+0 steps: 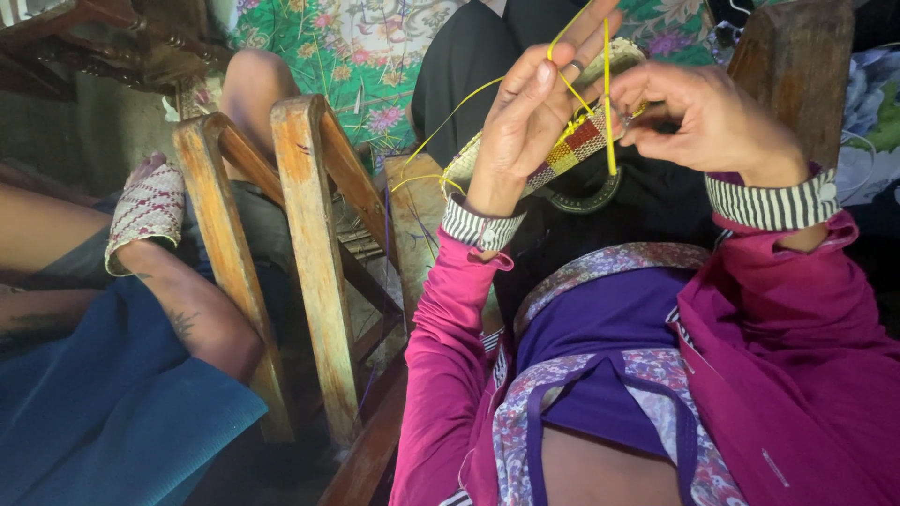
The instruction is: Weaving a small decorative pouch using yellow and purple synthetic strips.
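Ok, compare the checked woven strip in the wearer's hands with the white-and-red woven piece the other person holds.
The checked woven strip shows yellow, red and white squares and trails loose yellow strands; the white-and-red woven piece shows none. Left hand and right hand raise the strip; the piece rests low. Both look woven.

Glossy plastic strips (607, 94) — woven band (572, 150); rough, worn wooden frame (314, 253).
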